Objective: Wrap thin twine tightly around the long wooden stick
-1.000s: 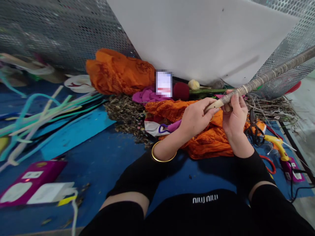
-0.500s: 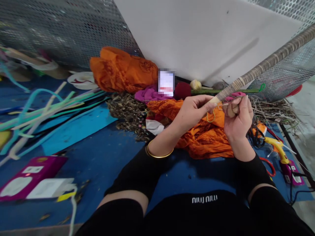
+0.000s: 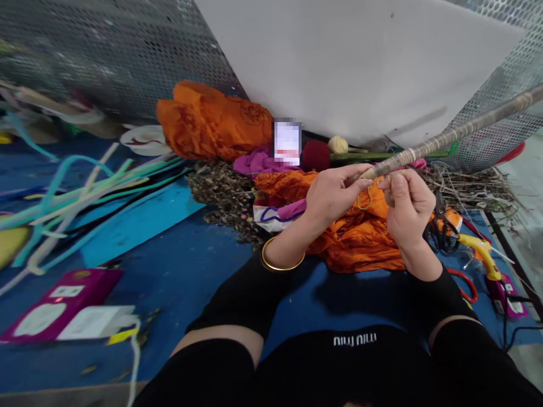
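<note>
My left hand [image 3: 328, 195] is closed around the lower end of a long brown, banded stick [image 3: 449, 135], which slants up to the right edge. The wrapping on it looks like strips wound round and round. Just right of that end, my right hand [image 3: 410, 209] is pinched, thumb against curled fingers; what lies in the pinch is too small to make out. A thin yellow-green thread [image 3: 367, 204] hangs in a loop below the stick's end. Beneath both hands spreads crumpled orange cloth [image 3: 352, 243].
Dried plant bits [image 3: 224, 192] and a lit screen [image 3: 287, 141] lie beyond my left arm. Colourful tubes [image 3: 89, 198] and a purple power strip [image 3: 63, 302] sit left. A yellow glue gun [image 3: 481, 251], red-handled scissors [image 3: 466, 285] and twigs [image 3: 466, 189] are right.
The stick's far end has swung lower, so it slants less steeply. My right hand has turned and its fingers have closed into a pinch. The left hand keeps its hold.
</note>
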Available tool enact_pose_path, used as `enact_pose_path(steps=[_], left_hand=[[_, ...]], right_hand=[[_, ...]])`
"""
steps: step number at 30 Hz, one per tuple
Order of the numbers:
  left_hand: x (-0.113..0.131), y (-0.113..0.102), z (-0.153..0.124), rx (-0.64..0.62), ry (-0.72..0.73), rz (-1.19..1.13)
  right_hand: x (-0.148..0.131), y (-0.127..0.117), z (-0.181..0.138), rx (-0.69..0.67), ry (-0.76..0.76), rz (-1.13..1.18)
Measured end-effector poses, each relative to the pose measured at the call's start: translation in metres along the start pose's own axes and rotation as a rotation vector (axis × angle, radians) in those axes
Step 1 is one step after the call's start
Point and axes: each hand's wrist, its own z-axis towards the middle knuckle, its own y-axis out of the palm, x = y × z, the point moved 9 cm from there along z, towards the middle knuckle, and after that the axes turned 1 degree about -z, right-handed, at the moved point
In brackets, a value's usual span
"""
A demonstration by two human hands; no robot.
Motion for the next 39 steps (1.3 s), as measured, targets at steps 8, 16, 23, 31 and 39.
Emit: enact_pose_path(steps=[8, 16, 23, 31, 39], left_hand=[[0.018, -0.005, -0.002, -0.064, 0.002, 0.448], [0.021, 0.004, -0.005, -0.126, 0.082, 0.555], [0.026, 0.008, -0.009, -0.142, 0.150, 0.548], [0.028, 0.014, -0.012, -0.190, 0.187, 0.551], [0.029, 0.020, -0.012, -0.260, 0.178, 0.620]], right_hand=[[-0.024, 0.001, 0.015, -0.260, -0.064, -0.103], [-0.031, -0.016, 0.026, -0.229, -0.156, -0.271], [-0.040, -0.015, 0.021, -0.132, -0.225, -0.172], [-0.019, -0.020, 0.022, -0.093, -0.085, -0.108], [-0.003, -0.026, 0.023, -0.022, 0.049, -0.049]])
